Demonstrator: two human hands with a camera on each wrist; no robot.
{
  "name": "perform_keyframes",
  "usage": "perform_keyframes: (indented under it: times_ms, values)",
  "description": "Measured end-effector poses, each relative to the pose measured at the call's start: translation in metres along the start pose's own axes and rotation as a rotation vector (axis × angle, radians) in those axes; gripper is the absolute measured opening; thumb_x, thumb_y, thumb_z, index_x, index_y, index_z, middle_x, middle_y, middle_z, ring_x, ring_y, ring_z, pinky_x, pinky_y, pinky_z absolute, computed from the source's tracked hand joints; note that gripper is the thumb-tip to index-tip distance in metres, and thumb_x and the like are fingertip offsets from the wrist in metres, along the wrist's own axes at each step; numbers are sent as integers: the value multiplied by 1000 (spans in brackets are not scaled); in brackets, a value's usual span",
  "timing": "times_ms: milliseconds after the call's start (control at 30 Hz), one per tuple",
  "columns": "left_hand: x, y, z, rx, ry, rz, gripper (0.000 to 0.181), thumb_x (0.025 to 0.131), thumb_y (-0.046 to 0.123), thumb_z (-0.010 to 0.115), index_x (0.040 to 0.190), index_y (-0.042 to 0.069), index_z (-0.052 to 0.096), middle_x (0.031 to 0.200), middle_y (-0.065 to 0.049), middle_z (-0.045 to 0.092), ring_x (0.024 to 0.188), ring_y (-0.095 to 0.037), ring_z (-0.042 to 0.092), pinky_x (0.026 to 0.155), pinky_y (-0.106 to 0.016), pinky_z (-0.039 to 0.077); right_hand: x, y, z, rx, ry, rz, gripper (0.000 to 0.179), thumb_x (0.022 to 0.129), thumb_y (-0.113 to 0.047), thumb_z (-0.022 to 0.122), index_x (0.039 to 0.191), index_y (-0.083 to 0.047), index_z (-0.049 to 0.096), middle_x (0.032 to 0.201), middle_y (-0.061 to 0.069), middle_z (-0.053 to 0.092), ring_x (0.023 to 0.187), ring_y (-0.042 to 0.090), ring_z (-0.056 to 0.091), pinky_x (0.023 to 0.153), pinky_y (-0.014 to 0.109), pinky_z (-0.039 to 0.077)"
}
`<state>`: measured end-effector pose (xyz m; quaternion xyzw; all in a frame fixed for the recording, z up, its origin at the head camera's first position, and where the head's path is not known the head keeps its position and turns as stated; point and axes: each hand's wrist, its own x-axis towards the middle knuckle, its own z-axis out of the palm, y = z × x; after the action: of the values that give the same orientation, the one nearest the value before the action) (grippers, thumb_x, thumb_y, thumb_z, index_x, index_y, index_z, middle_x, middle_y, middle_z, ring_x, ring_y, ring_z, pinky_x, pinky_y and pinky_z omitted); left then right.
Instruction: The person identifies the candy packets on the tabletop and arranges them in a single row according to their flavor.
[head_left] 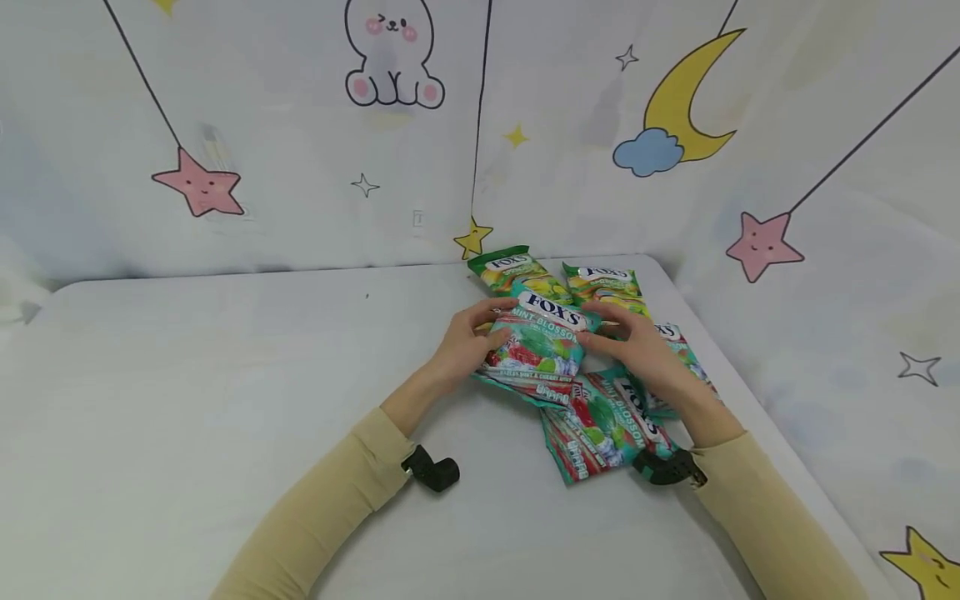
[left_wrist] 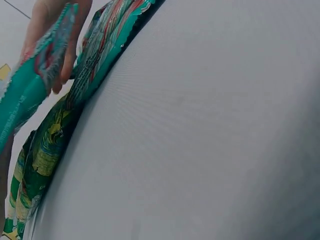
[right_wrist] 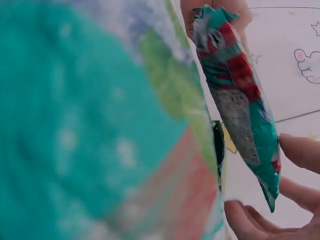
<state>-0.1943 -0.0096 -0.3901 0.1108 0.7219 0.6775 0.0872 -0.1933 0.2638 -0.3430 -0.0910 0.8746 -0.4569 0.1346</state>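
Note:
A teal and red Fox's Mint Blossom candy bag is held up between both hands, tilted with its front facing the head camera. My left hand grips its left edge, thumb on the front. At the bag's right edge is my right hand, thumb and fingers curled about it. The right wrist view shows the bag edge-on between the hands, with the right hand's fingers at its lower end. Beneath lies another mint bag, partly covered by the held one.
Two green and yellow Fox's bags lie at the back of the white table, near the wall. A further mint bag lies by the right edge, partly behind the right forearm. Printed cloth covers the walls.

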Motion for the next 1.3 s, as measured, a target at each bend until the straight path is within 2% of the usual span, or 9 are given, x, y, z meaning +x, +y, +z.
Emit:
perform_keyframes:
  times_ms: [167, 233, 333, 433, 633, 800, 1067, 1167, 1300]
  values:
    - [0, 1, -1, -60, 98, -40, 43, 99, 14, 61, 140, 25, 57, 139, -8, 55, 123, -25, 53, 102, -42, 45, -1, -5, 3, 53, -67, -35, 64, 97, -41, 63, 154, -30, 36, 146, 17, 48, 124, 34, 60, 106, 57, 42]
    - [1, 2, 0, -80, 117, -57, 42, 99, 14, 61, 139, 26, 57, 138, -9, 55, 122, -25, 53, 101, -41, 45, -2, -5, 5, 55, -98, -50, 65, 98, -41, 62, 155, -33, 33, 143, 18, 52, 116, 32, 65, 103, 56, 46]
    - [2, 2, 2, -106, 131, -80, 42, 99, 14, 60, 139, 27, 58, 137, -11, 56, 118, -25, 54, 97, -37, 45, -4, -5, 7, 62, -127, -65, 67, 98, -39, 63, 156, -33, 31, 146, 18, 49, 116, 28, 64, 98, 52, 51]
    - [3, 3, 4, -124, 135, -90, 42, 99, 14, 60, 138, 29, 58, 137, -11, 56, 117, -24, 55, 95, -35, 46, -5, -5, 8, 96, -136, -69, 67, 98, -35, 64, 156, -31, 31, 151, 18, 41, 120, 30, 60, 94, 48, 54]
    - [2, 5, 5, -143, 130, -93, 41, 100, 16, 60, 139, 27, 57, 138, -12, 55, 120, -25, 53, 100, -39, 44, -4, -6, 12, 152, -132, -58, 67, 97, -32, 66, 156, -29, 34, 159, 13, 32, 130, 36, 51, 92, 44, 56]
    - [-3, 5, 1, -135, 124, -110, 41, 100, 18, 60, 140, 23, 56, 135, -13, 54, 118, -25, 53, 95, -35, 45, -4, -9, 16, 164, -138, -53, 66, 96, -32, 67, 154, -27, 37, 161, 10, 29, 132, 35, 51, 93, 43, 56]
    - [-9, 6, -4, -95, 96, -126, 47, 97, 18, 62, 143, 22, 53, 139, -13, 51, 119, -26, 51, 93, -34, 46, -6, -15, 16, 113, -139, -23, 64, 95, -38, 68, 152, -29, 40, 160, 14, 30, 123, 33, 59, 94, 46, 55]
    - [-11, 8, -7, -86, 100, -129, 47, 97, 19, 62, 144, 21, 52, 139, -14, 51, 118, -26, 53, 92, -33, 47, -3, -20, 17, 94, -147, -30, 63, 95, -38, 67, 152, -29, 40, 158, 14, 33, 124, 33, 58, 95, 47, 54]
    - [-15, 10, -12, -78, 106, -131, 48, 98, 20, 62, 144, 22, 51, 140, -13, 51, 117, -26, 54, 93, -33, 47, 0, -27, 17, 46, -151, -48, 62, 95, -40, 66, 151, -31, 42, 150, 11, 42, 126, 32, 53, 96, 43, 53]
